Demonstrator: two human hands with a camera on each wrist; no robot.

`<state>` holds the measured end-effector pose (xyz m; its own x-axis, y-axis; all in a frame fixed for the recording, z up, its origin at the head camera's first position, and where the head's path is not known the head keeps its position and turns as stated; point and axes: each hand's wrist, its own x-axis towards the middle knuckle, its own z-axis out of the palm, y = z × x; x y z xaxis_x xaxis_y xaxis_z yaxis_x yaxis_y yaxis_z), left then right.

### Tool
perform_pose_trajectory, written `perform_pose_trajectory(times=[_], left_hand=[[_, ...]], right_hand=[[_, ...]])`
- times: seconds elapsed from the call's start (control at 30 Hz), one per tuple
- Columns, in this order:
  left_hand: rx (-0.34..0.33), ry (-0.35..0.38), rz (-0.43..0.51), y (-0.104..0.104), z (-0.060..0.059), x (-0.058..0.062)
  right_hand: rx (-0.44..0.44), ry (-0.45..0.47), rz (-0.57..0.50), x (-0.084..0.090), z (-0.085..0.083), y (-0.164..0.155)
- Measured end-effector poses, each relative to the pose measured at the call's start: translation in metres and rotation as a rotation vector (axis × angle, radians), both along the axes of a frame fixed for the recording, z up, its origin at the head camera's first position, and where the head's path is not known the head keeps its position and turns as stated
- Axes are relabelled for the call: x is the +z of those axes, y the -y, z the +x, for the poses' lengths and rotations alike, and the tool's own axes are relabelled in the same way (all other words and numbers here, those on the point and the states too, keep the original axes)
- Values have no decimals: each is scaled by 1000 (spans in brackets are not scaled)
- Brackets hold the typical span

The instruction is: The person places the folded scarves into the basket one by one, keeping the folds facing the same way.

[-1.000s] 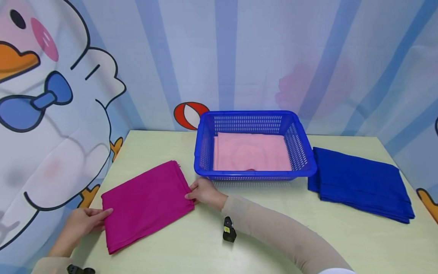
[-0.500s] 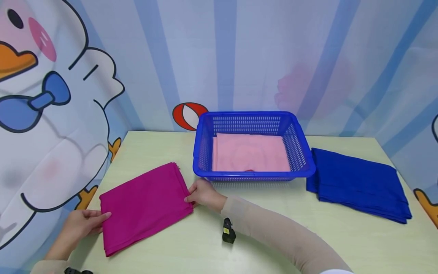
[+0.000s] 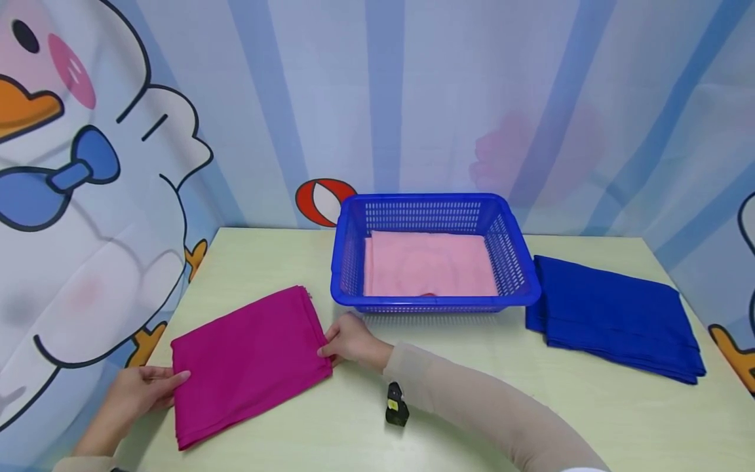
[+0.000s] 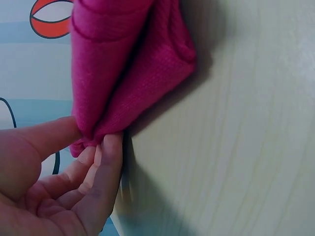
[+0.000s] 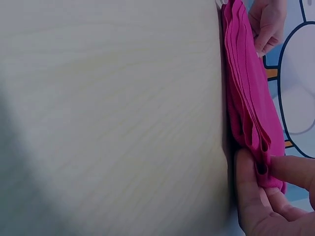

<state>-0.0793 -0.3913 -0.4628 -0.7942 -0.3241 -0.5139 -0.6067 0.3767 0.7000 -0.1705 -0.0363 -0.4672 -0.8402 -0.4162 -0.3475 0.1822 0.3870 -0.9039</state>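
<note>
The left hand (image 3: 138,392) and right hand (image 3: 354,342) pinch opposite ends of the folded magenta cloth (image 3: 252,364), thumbs above, fingers beneath. It is over the table (image 3: 330,432), left of the blue basket (image 3: 436,301). The step looks like securing or squaring the cloth; moving it would call for both pinches to keep the layers together. The wrist views show open folds and stacked edges hidden from the head view, which alone shows the basket's pink cloth (image 3: 433,265) and the blue cloth (image 3: 616,318) to its right.
</note>
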Motion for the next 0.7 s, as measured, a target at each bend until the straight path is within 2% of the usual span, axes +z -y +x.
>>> perform_pose_trajectory(times=[0.37, 0.6, 0.7], left_hand=[[-17, 15, -16, 3, 2, -5], [-50, 20, -37, 1, 2, -4], [-42, 19, -36, -1, 3, -3]], right_hand=[[4, 46, -30, 0, 10, -5], [17, 76, -52, 2, 18, -9], [24, 78, -62, 3, 21, -11]])
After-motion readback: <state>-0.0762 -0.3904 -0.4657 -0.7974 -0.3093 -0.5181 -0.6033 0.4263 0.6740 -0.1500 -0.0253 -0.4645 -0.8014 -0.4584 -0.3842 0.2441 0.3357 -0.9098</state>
